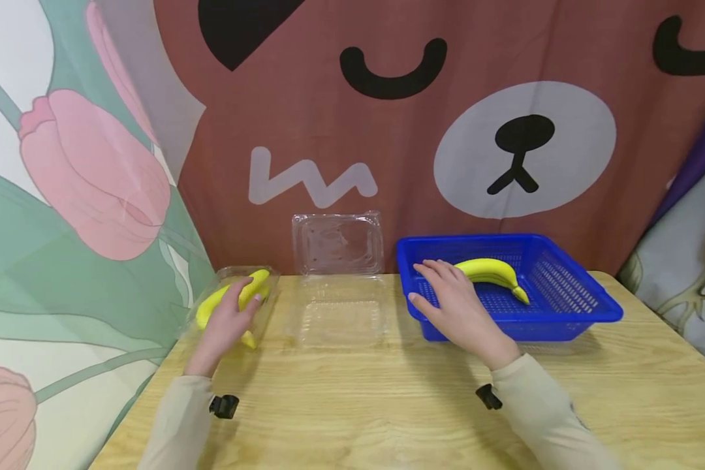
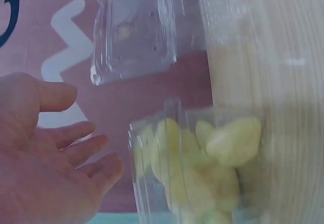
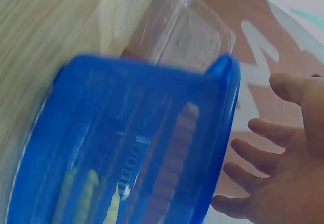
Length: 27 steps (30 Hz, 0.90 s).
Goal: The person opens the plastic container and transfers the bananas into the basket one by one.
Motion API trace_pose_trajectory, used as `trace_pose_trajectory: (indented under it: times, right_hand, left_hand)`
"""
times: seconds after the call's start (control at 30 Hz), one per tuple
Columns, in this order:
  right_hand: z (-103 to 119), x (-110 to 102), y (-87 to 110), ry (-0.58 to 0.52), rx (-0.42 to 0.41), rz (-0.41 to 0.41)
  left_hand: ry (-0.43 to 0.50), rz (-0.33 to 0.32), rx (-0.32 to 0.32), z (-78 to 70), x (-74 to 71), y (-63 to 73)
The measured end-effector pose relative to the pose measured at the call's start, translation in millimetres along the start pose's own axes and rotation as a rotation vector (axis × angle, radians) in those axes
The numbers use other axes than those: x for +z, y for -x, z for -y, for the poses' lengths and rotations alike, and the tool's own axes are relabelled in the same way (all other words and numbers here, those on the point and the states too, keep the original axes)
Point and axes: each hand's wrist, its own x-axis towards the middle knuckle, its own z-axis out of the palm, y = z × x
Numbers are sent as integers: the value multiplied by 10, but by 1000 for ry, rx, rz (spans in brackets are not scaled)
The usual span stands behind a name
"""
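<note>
My left hand (image 1: 228, 329) hovers over a transparent plastic box (image 1: 272, 282) at the table's left, fingers relaxed. Yellow bananas (image 1: 213, 305) lie in that box, partly hidden by the hand. In the left wrist view the fingers and thumb stand apart from the bananas (image 2: 230, 143) and grip nothing. My right hand (image 1: 461, 313) is above the near left side of a blue plastic basket (image 1: 608, 312), with its fingers spread. Inside the basket lie yellow bananas (image 1: 489, 269), their left end hidden behind that hand. The right wrist view shows the fingers holding nothing beside the basket wall (image 3: 136, 107).
Between the two hands stands another transparent box (image 1: 341, 323), its hinged lid (image 1: 337, 245) raised against the curtain. A printed curtain (image 1: 305, 124) hangs directly behind the wooden table (image 1: 352, 405). Flowered fabric (image 1: 94, 170) borders the left side.
</note>
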Motion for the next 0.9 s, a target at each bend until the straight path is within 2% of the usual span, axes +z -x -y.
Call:
trace_pose_trajectory:
  times: [0.2,0.33,0.6,0.9]
  right_hand:
    - [241,191,-118,-30,-67,-16]
    - [401,304,-186,-54,-86,3]
    - [724,534,-329,-78,-135,23]
    - [1103,742,-501,-100,-152,80]
  left_hand:
    - [-27,-76,-2,171,-138,-23]
    - [-4,-93,-21,302,-238,-8]
    - [2,-86,-116,494,-389,29]
    - [-3,-83,-174,616,-470,20]
